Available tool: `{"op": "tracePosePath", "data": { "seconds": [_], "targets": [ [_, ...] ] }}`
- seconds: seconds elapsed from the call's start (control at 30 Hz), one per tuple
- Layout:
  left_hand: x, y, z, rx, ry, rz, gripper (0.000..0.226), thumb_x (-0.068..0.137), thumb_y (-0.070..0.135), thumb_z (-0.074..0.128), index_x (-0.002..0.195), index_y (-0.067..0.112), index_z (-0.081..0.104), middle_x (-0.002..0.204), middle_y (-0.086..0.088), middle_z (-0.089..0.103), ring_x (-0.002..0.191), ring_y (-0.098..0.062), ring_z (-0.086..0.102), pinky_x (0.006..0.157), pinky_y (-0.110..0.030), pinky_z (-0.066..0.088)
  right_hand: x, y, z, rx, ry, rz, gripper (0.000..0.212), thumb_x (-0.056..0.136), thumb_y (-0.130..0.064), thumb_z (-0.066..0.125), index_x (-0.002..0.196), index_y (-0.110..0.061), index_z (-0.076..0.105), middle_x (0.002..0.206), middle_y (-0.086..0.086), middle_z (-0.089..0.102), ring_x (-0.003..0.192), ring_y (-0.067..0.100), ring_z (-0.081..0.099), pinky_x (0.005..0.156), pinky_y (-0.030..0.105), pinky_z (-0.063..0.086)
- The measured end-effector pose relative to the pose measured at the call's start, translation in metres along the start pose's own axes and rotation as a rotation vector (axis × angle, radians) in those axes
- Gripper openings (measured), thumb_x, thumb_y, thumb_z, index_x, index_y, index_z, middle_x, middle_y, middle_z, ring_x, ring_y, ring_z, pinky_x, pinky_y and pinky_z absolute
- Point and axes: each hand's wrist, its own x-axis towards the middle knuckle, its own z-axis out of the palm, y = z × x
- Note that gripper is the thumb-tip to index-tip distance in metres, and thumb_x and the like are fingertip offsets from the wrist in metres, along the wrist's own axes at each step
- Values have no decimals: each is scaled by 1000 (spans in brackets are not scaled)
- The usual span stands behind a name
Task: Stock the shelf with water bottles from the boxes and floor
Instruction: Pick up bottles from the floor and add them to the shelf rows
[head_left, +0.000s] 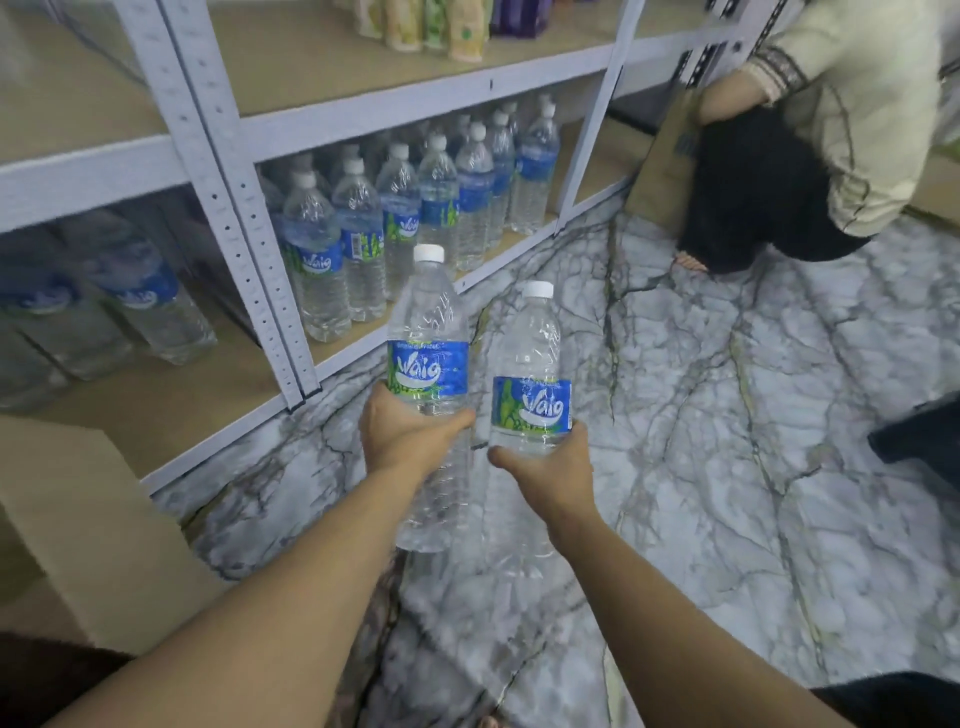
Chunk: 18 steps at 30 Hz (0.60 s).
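My left hand (402, 434) grips a clear water bottle (428, 338) with a white cap and blue label, held upright above the floor. My right hand (548, 470) grips a second identical water bottle (532, 364) beside it, slightly lower and to the right. Both bottles are in front of the bottom shelf (363, 340) of a grey metal rack. Several of the same bottles (395, 223) stand in a row on that shelf, and more bottles (135, 296) stand in the bay to the left, past the rack's upright post (249, 244).
A cardboard box (88, 525) sits at the left by the rack. Another person (810, 140) crouches at the upper right holding a brown box (670, 161). Snack packets (431, 26) stand on the upper shelf. Marble-patterned floor (727, 467) spreads to the right; a dark object (924, 436) lies at its edge.
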Motion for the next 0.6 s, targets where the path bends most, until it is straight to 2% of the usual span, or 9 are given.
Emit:
{"op": "tracePosePath", "data": {
  "seconds": [0.1, 0.17, 0.23, 0.33, 0.37, 0.43, 0.5, 0.53, 0.6],
  "targets": [
    [-11, 30, -26, -42, 22, 72, 62, 45, 39, 90, 94, 17, 58, 84, 6, 64, 77, -14, 61, 63, -21, 42, -17, -37, -6, 19, 28, -104, 82, 44, -36, 87, 115, -20, 50, 103, -5, 68, 94, 14, 67, 87, 41, 55],
    [-20, 48, -47, -54, 52, 132, 68, 36, 49, 83, 94, 20, 62, 86, 6, 68, 81, -15, 66, 66, -24, 50, -30, -62, -11, 36, 18, -181, 83, 41, -39, 86, 115, -21, 52, 101, -5, 70, 93, 13, 68, 87, 43, 56],
    [-33, 67, -71, -80, 92, 191, 69, 35, 49, 81, 95, 22, 62, 87, 7, 69, 82, -13, 66, 70, -24, 53, -47, -88, -15, 53, 13, -248, 75, 46, -29, 88, 111, -20, 51, 99, -6, 70, 91, 12, 68, 85, 40, 57],
    [-58, 100, -109, -163, 139, 291, 60, 48, 29, 90, 97, 19, 57, 84, 10, 64, 75, -7, 61, 61, -15, 42, -77, -125, -19, 88, -14, -376, 68, 57, -11, 89, 112, -19, 51, 96, -10, 67, 88, 3, 65, 73, 9, 50],
    [-65, 109, -123, -182, 161, 328, 59, 51, 25, 91, 97, 19, 55, 82, 12, 62, 72, -4, 58, 57, -12, 39, -88, -138, -18, 99, -25, -422, 68, 58, -8, 89, 113, -18, 51, 97, -10, 66, 88, 0, 63, 69, 5, 46],
    [-77, 123, -150, -195, 215, 392, 62, 49, 26, 92, 98, 19, 54, 81, 14, 60, 71, -1, 58, 57, -6, 40, -105, -159, -13, 128, -45, -491, 71, 56, -8, 90, 115, -18, 52, 99, -8, 68, 88, -1, 65, 73, 10, 49],
    [-85, 133, -178, -201, 304, 427, 68, 44, 35, 92, 100, 18, 58, 90, 6, 67, 83, -11, 64, 70, -19, 52, -124, -179, -9, 168, -67, -539, 73, 55, -8, 91, 116, -17, 52, 100, -8, 68, 90, 0, 65, 71, 8, 47],
    [-90, 138, -193, -211, 355, 443, 70, 42, 36, 92, 100, 17, 58, 93, 3, 68, 87, -14, 66, 75, -26, 54, -133, -189, -7, 184, -84, -565, 73, 55, -7, 91, 116, -17, 51, 100, -10, 67, 91, 1, 64, 69, 6, 45],
    [-103, 147, -221, -232, 432, 474, 67, 45, 33, 93, 97, 18, 55, 94, 2, 66, 89, -16, 63, 74, -27, 48, -150, -208, 0, 208, -113, -611, 75, 56, -9, 92, 118, -16, 51, 101, -11, 65, 95, 7, 64, 73, 10, 44]
  ]
}}
